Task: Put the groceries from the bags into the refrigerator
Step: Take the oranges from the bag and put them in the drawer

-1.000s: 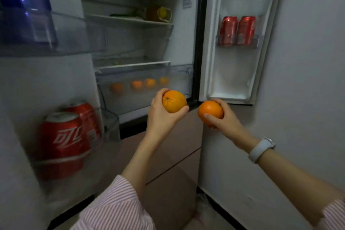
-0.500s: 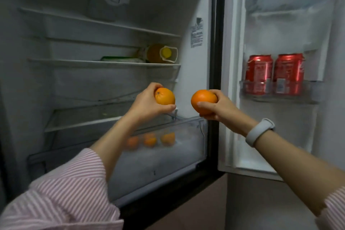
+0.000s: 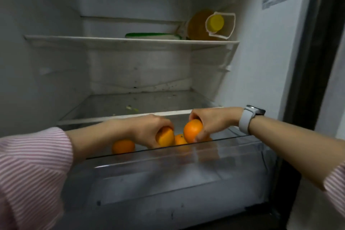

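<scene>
Both my hands reach over the front wall of the clear crisper drawer [image 3: 186,170] at the bottom of the open refrigerator. My left hand [image 3: 147,129] grips an orange [image 3: 165,137] from above, low inside the drawer. My right hand [image 3: 209,121] holds a second orange [image 3: 192,129] just to its right, slightly higher. More oranges lie in the drawer: one at the left [image 3: 123,145] and one between my hands [image 3: 180,139], partly hidden.
A glass shelf [image 3: 130,104] sits directly over the drawer's back part. On the shelf above [image 3: 130,40] lie a yellow-capped juice bottle [image 3: 207,25] on its side and a green-edged packet [image 3: 153,36]. The refrigerator's dark frame [image 3: 309,61] runs down the right.
Both hands have dropped from chest height in front of the shelves down into the crisper drawer, each still holding its orange. The camera has moved closer; the door cans are out of view.
</scene>
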Demonstrator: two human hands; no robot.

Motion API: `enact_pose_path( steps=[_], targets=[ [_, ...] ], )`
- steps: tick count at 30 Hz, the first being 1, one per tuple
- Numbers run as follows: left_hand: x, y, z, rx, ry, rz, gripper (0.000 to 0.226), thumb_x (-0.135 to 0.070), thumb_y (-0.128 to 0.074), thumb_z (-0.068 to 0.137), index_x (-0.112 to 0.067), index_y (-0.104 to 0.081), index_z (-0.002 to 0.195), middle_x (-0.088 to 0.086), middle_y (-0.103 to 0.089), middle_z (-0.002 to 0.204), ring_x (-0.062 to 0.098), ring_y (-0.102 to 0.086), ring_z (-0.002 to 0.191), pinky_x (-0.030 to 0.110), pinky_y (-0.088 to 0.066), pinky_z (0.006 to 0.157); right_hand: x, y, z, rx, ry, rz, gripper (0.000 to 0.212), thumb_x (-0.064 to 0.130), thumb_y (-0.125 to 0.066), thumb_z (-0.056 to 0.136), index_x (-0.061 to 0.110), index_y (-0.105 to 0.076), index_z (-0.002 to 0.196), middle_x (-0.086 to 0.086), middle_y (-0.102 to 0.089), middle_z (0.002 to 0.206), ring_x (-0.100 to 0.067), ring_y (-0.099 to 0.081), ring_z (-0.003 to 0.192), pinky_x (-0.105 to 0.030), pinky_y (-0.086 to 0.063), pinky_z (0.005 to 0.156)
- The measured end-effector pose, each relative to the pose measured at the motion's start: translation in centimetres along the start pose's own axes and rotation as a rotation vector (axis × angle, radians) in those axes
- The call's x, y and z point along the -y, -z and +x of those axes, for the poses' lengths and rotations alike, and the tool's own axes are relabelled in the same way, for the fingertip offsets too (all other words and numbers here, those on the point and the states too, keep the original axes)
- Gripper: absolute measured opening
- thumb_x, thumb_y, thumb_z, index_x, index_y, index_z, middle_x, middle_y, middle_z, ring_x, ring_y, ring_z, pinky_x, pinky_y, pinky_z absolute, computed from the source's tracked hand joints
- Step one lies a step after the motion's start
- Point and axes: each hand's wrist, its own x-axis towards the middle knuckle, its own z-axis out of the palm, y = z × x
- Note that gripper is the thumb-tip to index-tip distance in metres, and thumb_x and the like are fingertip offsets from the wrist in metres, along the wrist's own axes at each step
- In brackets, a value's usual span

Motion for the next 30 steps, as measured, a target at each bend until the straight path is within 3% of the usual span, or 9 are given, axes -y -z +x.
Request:
enact_pose_path(
  steps=[5,7,10,14,18,21,23,26,30],
  targets=[
    [2.0,-2.8,1.1,0.12,-0.048,-0.016,0.056,-0.038,-0.069,0.077,-0.023,-0.044,0.125,0.005,-0.05,0.119,0.022,-0.053,0.107,0.03,-0.043,0.089,-0.5,-2.2,4.7,0.344,0.002,-0.259,0.035,0.036,-0.064,0.082,0.016,-0.045,0.103,-0.001,-0.054,0.1,-0.019,-0.052,0.09,-0.028,-0.045,0.074],
    [2.4,-3.9,1.5,0.131,-0.088,-0.077,0.05,-0.035,-0.068,0.08,-0.02,-0.045,0.122,0.005,-0.051,0.118,0.02,-0.051,0.106,0.024,-0.04,0.086,-0.7,-3.3,6.2,0.464,0.006,-0.284,0.044,0.039,-0.066,0.08,0.012,-0.048,0.108,-0.005,-0.058,0.109,-0.021,-0.055,0.097,-0.032,-0.046,0.084],
    [2.9,-5.6,1.8,0.141,-0.109,-0.108,0.047,-0.034,-0.067,0.08,-0.019,-0.044,0.118,0.005,-0.048,0.117,0.019,-0.048,0.105,0.024,-0.039,0.082,-0.7,-4.2,7.1,0.576,0.005,-0.282,0.047,0.039,-0.066,0.081,0.013,-0.043,0.113,-0.005,-0.05,0.106,-0.02,-0.047,0.092,-0.031,-0.038,0.076],
    [3.8,-8.0,1.7,0.168,-0.034,-0.087,0.067,-0.044,-0.068,0.077,-0.021,-0.037,0.131,0.002,-0.039,0.126,0.019,-0.045,0.112,0.027,-0.043,0.085,-0.6,-5.2,7.3,0.497,0.076,-0.228,0.052,0.035,-0.072,0.076,0.019,-0.038,0.112,-0.002,-0.049,0.1,-0.018,-0.046,0.086,-0.032,-0.04,0.071],
    [4.1,-9.4,1.7,0.085,0.047,-0.083,0.077,-0.059,-0.062,0.075,-0.021,-0.033,0.135,-0.001,-0.035,0.13,0.016,-0.038,0.116,0.035,-0.042,0.094,-0.9,-5.9,7.6,0.382,0.087,-0.162,0.062,0.035,-0.076,0.071,0.019,-0.038,0.117,-0.005,-0.052,0.106,-0.021,-0.051,0.091,-0.036,-0.045,0.081],
    [3.9,-9.7,1.8,0.032,0.072,-0.056,0.076,-0.064,-0.056,0.077,-0.02,-0.034,0.135,-0.001,-0.034,0.13,0.015,-0.033,0.118,0.032,-0.037,0.096,-0.7,-5.8,7.6,0.344,0.103,-0.143,0.059,0.033,-0.076,0.071,0.017,-0.041,0.116,0.001,-0.039,0.106,-0.018,-0.046,0.093,-0.032,-0.042,0.08],
    [3.8,-9.7,1.8,0.042,0.049,-0.03,0.077,-0.065,-0.053,0.077,-0.02,-0.033,0.136,-0.001,-0.034,0.13,0.015,-0.033,0.118,0.031,-0.035,0.097,-0.6,-5.5,7.5,0.355,0.083,-0.137,0.058,0.034,-0.075,0.073,0.02,-0.041,0.119,0.003,-0.036,0.108,-0.017,-0.047,0.095,-0.03,-0.043,0.08],
    [3.9,-9.0,1.9,0.079,0.034,-0.04,0.077,-0.065,-0.052,0.078,-0.02,-0.03,0.138,0.0,-0.034,0.132,0.016,-0.032,0.12,0.031,-0.031,0.1,-0.6,-5.1,7.5,0.415,0.024,-0.092,0.058,0.036,-0.073,0.074,0.024,-0.041,0.121,-0.001,-0.046,0.118,-0.025,-0.057,0.101,-0.038,-0.051,0.087],
    [4.2,-7.0,2.3,0.099,-0.006,-0.137,0.069,-0.053,-0.055,0.084,-0.019,-0.029,0.139,0.002,-0.036,0.134,0.019,-0.039,0.123,0.03,-0.034,0.101,-0.8,-4.0,7.7,0.449,-0.03,-0.039,0.06,0.038,-0.068,0.079,0.025,-0.042,0.131,0.0,-0.05,0.126,-0.021,-0.054,0.109,-0.036,-0.049,0.094]
  ],
)
